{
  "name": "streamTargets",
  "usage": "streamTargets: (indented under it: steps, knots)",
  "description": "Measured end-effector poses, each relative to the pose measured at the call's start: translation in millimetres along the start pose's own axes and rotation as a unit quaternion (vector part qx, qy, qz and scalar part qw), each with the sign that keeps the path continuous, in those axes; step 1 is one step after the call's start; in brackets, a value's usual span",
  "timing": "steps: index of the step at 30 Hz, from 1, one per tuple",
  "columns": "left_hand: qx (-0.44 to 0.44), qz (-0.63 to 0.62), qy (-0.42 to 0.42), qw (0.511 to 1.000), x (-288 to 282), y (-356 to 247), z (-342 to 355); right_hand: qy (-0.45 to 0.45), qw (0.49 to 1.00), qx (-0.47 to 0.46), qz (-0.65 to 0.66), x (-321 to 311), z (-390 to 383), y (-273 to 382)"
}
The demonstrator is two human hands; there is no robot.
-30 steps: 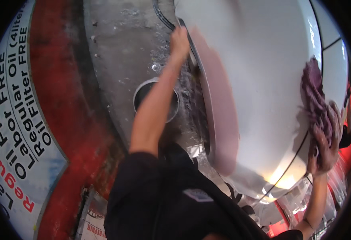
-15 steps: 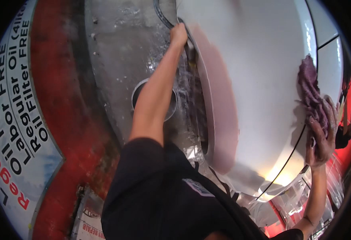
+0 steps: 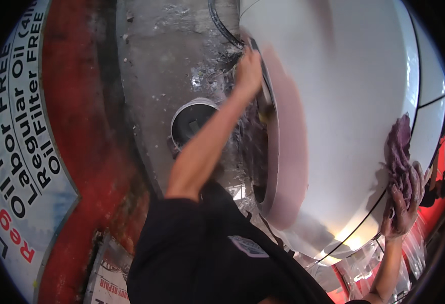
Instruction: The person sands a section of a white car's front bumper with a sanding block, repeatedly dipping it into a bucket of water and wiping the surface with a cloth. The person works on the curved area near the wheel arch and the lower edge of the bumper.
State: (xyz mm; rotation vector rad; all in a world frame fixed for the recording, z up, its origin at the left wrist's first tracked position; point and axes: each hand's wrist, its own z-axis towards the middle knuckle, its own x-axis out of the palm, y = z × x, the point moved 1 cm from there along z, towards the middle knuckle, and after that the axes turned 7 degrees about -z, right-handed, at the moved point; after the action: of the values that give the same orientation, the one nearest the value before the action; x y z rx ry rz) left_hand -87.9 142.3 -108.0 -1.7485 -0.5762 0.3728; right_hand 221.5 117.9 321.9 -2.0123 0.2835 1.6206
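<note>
My left hand [image 3: 248, 68] is closed on the end of a dark hose [image 3: 220, 20] and what seems a nozzle, at the left edge of a white car panel [image 3: 349, 116]; its exact shape is partly hidden. A pink patch [image 3: 288, 142] runs along that edge, and water splashes beside it. At the panel's right side, my right hand [image 3: 404, 207] grips a crumpled purple cloth [image 3: 399, 144] against the paint near a dark seam. A dark round bucket [image 3: 186, 121] stands on the wet ground below my left forearm.
Wet grey concrete [image 3: 156, 55] lies left of the car. A red strip [image 3: 80, 116] and a large white printed sign [image 3: 14, 152] fill the left side, with a smaller board [image 3: 108, 273] at lower left. Crumpled clear plastic over red objects [image 3: 359, 273] shows beyond the car at lower right.
Compared with half a second ago, my left hand, the cloth and the car sit lower and slightly right in the view. More of the bucket shows. Both hands keep their holds.
</note>
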Motion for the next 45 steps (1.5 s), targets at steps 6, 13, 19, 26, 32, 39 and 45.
streamTargets:
  steps: [6,13,19,26,32,39,45]
  knots:
    - [-0.003,0.005,0.017,1.0,2,-12,3,-0.004,1.0,0.027,0.015,-10,-14,10]
    - [-0.046,-0.058,0.019,0.997,10,13,17,0.015,0.999,0.03,0.01,-5,-15,6]
    - [-0.021,-0.072,-0.003,0.997,-10,28,57,0.086,0.993,0.08,0.014,-15,-57,-11]
    - [-0.083,-0.056,0.031,0.994,3,-3,12,0.04,0.998,-0.009,0.037,-15,-12,2]
    - [-0.068,-0.068,-0.004,0.995,-12,25,76,0.041,0.999,-0.007,0.032,-16,-13,-5]
    - [-0.042,-0.039,0.013,0.998,2,-24,-39,0.025,1.0,0.013,-0.003,-8,-16,0]
    - [-0.032,-0.061,0.016,0.997,-14,19,56,0.016,1.0,-0.02,0.013,-13,0,0]
